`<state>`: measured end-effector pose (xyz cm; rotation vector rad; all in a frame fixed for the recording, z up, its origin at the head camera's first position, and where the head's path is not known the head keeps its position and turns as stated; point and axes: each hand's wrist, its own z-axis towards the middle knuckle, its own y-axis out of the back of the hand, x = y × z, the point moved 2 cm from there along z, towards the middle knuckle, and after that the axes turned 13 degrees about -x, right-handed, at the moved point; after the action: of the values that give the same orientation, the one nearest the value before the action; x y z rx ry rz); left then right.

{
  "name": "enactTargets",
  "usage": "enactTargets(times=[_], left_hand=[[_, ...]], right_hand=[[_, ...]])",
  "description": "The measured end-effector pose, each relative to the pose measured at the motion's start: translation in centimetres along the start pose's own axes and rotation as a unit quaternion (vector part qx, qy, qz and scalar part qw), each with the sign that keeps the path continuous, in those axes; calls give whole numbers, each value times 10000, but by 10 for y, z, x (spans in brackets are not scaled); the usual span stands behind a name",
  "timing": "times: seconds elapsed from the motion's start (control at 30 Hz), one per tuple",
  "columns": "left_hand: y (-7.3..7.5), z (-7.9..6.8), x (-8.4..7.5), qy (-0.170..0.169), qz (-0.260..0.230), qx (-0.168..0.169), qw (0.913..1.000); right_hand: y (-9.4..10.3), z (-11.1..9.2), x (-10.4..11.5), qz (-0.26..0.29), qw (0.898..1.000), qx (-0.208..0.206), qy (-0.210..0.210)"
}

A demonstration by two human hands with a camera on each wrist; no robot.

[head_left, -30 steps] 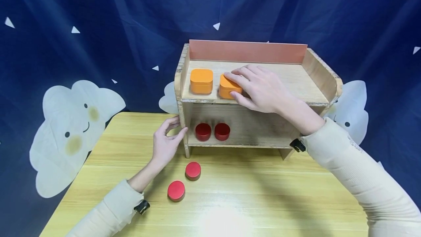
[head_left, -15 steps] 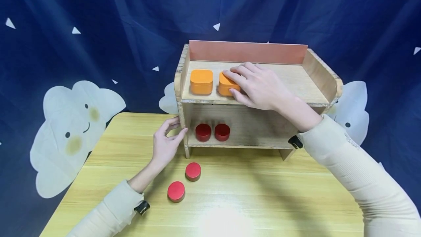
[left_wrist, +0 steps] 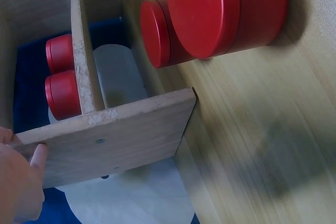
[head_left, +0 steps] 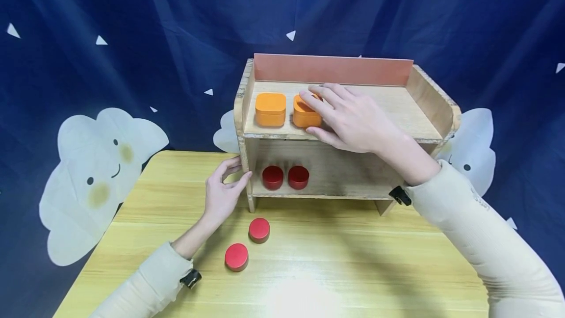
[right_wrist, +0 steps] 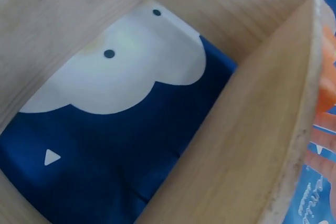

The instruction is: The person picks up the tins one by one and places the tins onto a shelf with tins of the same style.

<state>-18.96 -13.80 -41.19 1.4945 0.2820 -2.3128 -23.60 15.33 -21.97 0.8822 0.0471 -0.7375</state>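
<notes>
One orange box (head_left: pixel 305 119) is sitting on the top shelf (head_left: pixel 393 102) of a wooden rack (head_left: pixel 333 70), lying leftward of the right palm and under the fingers of the right hand (head_left: pixel 353 118), the nearer hand. That hand is holding its fingers spread over the lid, thumb standing forward of the box; it is closing on nothing, and whether a fingertip is touching the lid cannot be told. The box is showing a squarish outline, so no long axis is standing out.

A second orange box (head_left: pixel 270 110) is standing just beside it, leaving a narrow gap. The front edge (head_left: pixel 273 136) is running close before both boxes; rightward, the board is extending toward the right panel (head_left: pixel 430 94).

The left hand (head_left: pixel 222 193) is pinching the left panel (head_left: pixel 243 148). Two red tins (head_left: pixel 272 177) are standing on the lower shelf (head_left: pixel 344 166).
</notes>
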Motion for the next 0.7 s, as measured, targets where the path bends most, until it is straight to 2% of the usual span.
enactTargets(times=[0.37, 0.7], left_hand=[[0, 0, 1, -29, 4, -15, 10000], [1, 0, 1, 55, 29, 16, 10000]], right_hand=[[14, -18, 22, -425, 9941, -905, 410], [12, -43, 52, -353, 9906, -1246, 449]])
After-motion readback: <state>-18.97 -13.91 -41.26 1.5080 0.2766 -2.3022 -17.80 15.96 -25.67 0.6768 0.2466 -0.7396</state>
